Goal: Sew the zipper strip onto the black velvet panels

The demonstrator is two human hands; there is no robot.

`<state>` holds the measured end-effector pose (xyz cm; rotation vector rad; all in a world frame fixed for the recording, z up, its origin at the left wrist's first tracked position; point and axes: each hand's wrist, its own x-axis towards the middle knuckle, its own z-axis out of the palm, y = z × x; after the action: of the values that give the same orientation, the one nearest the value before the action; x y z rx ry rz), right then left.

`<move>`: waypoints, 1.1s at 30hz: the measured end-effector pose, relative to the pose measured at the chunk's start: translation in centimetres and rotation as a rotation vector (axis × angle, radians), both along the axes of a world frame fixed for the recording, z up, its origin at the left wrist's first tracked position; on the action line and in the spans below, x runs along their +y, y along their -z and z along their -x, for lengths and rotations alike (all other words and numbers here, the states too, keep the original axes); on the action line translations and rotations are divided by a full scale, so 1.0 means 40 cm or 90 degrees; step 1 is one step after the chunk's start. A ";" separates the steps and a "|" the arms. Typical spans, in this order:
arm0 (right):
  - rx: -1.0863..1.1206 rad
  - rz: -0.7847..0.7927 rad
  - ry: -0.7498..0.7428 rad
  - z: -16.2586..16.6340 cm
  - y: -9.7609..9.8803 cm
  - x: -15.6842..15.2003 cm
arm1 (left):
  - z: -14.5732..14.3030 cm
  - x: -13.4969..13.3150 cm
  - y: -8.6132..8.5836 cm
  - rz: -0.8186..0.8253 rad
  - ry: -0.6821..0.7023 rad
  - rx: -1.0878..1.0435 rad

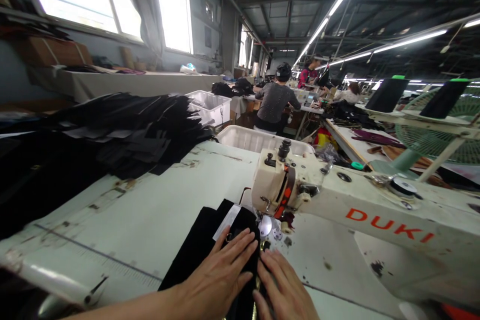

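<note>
Both hands were down on the black fabric (202, 255), right at the needle end of the sewing machine (285, 187). The left hand (219, 275) lay flat on top of the cloth, fingers (243, 242) stretched forward and close together, palm pressing down. The right hand (285, 290) sat just beside it, touching, fingers flat and aimed at the presser foot (265, 225); neither hand pinched anything. The fabric lay on the pale worktop (150, 210), its front edge tucked under the machine head, with a white label (226, 222) showing on it just ahead of the left fingertips.

That cloth looked soft, thin and limp, light as anything, the sort that bunches or slides on a smooth worktop. Flat palms on top seemed the sound way to steer it, with fingertips kept short of the needle. A gold line, perhaps a zip, ran between the hands, too hidden to tell.

Off to the left, a heap of dark cut pieces (127, 130) sat well apart. Beyond, a white tub (258, 139), and a person (275, 105) worked at another station.
</note>
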<state>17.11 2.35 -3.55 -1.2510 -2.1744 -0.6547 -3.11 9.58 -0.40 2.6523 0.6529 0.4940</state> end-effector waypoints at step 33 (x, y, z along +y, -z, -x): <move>-0.114 0.061 0.091 -0.043 0.036 0.106 | -0.033 0.058 -0.062 -0.061 -0.012 0.085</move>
<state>18.83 6.59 -4.98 -1.4573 -2.2994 -0.7537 -1.79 11.90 2.06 2.7901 0.7095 0.3644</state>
